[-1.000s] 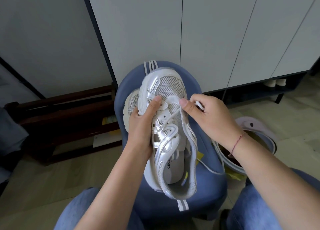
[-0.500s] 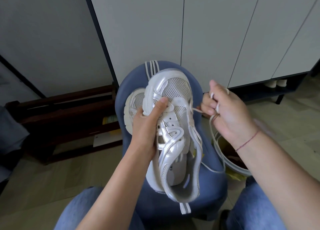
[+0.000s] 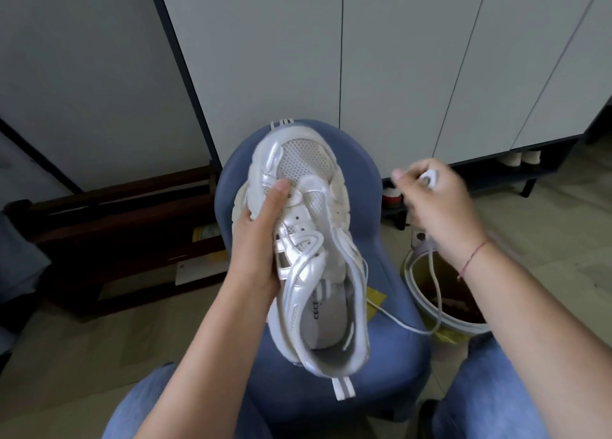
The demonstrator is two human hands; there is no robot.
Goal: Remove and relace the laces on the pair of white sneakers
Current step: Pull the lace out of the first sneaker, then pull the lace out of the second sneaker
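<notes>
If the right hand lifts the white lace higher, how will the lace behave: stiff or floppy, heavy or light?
Probably floppy: the lace sags in a loose loop below the right hand. Likely light, since curled fingers alone carry it. It may snag, as its far end runs back to the sneaker.

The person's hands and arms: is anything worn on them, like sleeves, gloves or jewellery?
No gloves or sleeves in view. The left hand is bare, with no ring showing. The right hand has a thin red string bracelet at its wrist.
</notes>
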